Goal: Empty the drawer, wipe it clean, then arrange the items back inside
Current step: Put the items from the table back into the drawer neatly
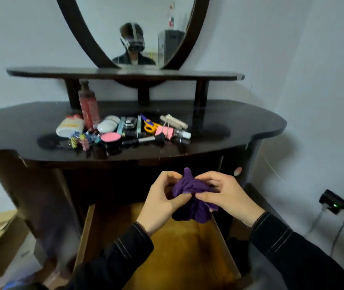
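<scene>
cloth (190, 193), lower centre: soft, light, likely bunches | both left hand (160, 204) and right hand (227, 197) pinch its folds | over drawer (87, 229)

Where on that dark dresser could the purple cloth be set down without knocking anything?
The tabletop is bare at its right end, beyond the small white-capped bottle, and at its far left, past the white tube. The upper shelf looks bare too. The middle, tube to bottle, is crowded.
</scene>
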`<move>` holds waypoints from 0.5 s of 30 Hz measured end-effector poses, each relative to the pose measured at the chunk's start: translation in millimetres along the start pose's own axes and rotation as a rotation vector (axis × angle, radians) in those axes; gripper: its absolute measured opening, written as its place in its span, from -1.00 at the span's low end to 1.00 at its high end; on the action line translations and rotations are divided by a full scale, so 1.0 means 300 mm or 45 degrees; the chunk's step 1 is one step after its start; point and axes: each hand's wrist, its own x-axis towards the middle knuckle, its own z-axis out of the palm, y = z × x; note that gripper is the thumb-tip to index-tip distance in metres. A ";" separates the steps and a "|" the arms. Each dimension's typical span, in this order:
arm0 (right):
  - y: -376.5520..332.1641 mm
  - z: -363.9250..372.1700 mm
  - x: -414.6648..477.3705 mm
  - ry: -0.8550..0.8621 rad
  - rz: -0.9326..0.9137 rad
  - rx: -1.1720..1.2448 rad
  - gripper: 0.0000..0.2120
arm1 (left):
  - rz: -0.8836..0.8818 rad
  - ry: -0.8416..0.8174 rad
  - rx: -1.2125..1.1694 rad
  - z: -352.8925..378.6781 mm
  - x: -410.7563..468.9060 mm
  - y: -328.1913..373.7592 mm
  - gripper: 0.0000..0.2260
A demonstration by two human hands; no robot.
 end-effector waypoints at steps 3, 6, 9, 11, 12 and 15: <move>-0.123 -0.047 0.016 0.142 -0.124 0.036 -0.78 | 0.212 0.018 0.039 -0.041 0.029 0.104 -0.67; -0.230 -0.113 0.061 0.321 -0.230 0.128 -0.79 | 0.489 0.136 0.387 -0.090 0.099 0.178 -0.82; -0.308 -0.186 0.140 0.495 -0.299 0.197 -0.81 | 0.741 0.237 1.055 -0.136 0.195 0.201 -0.94; -0.335 -0.243 0.218 0.633 -0.330 0.142 -0.82 | 0.690 0.204 1.207 -0.142 0.240 0.192 -0.93; -0.338 -0.273 0.266 0.707 -0.341 0.082 -0.82 | 0.673 0.205 1.256 -0.139 0.253 0.179 -0.91; -0.313 -0.355 0.415 0.981 -0.398 -0.311 -0.81 | 0.669 0.277 1.328 -0.126 0.277 0.139 -0.88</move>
